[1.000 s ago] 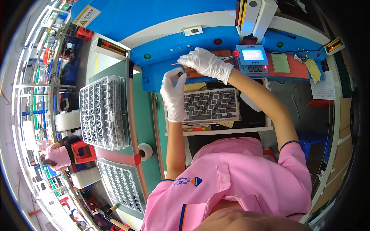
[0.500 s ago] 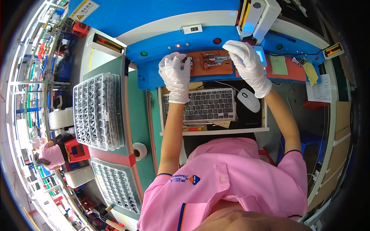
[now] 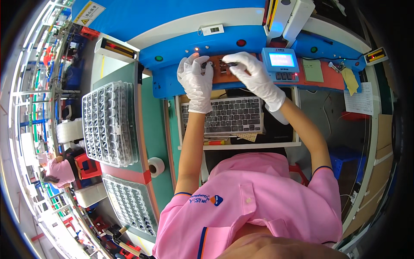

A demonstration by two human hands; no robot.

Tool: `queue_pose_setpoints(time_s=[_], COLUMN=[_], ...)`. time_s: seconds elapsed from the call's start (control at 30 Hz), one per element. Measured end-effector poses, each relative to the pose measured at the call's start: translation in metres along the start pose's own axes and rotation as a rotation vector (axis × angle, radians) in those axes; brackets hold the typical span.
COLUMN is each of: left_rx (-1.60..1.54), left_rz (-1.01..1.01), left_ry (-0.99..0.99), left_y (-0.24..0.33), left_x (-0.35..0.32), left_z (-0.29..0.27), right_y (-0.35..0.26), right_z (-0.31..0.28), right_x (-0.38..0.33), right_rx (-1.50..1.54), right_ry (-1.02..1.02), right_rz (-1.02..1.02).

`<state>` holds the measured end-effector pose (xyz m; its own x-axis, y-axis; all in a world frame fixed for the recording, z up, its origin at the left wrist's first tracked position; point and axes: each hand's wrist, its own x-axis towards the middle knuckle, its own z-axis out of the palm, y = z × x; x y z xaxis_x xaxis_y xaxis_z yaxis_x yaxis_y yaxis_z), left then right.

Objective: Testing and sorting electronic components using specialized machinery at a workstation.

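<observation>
Since half a second ago the right hand (image 3: pixel 254 77) has been drawn in from about one o'clock toward twelve, and both gloved hands are now set close together over the brown fixture plate (image 3: pixel 224 71) on the blue machine front (image 3: pixel 172 82). The grey keyboard (image 3: pixel 230 115) lies just below them at six o'clock, the small blue display unit (image 3: pixel 280 64) at three o'clock. The left hand (image 3: pixel 196 80) is pressed, fingers curled, on the plate's left end. A small dark part (image 3: pixel 232 64) is pinched between right thumb and forefinger. It is judged light, stiff and easily dropped, best gripped at its end.
</observation>
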<state>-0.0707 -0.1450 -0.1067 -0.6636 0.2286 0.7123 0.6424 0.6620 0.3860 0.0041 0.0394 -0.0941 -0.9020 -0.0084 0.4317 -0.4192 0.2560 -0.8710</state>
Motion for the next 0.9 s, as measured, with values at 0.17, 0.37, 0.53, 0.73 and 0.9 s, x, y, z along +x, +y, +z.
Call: queue_pose_setpoints(time_s=[0.17,0.37,0.53,0.73,0.9], left_rx=[0.039,-0.168,-0.829,-0.568,-0.134], left_rz=[-0.023,0.203,0.358,0.196,0.033], left_ry=[-0.068,-0.099,-0.411,-0.131,-0.501], left_y=[0.006,0.085,0.238,0.345,0.324], left_x=[0.005,0.033,0.074,0.231,0.259], left_z=[-0.005,-0.020,0.045,0.239,0.337], right_y=[-0.008,-0.057,-0.016,0.096,0.125], right_z=[0.000,-0.146,-0.316,-0.453,-0.463], right_x=[0.004,-0.011,0.062,0.149,0.167], right_rx=[0.032,-0.479,-0.181,-0.605,-0.942], right_ry=[-0.148,0.505,0.951,0.816,0.670], right_rz=[0.124,-0.357,-0.270,-0.015,0.250])
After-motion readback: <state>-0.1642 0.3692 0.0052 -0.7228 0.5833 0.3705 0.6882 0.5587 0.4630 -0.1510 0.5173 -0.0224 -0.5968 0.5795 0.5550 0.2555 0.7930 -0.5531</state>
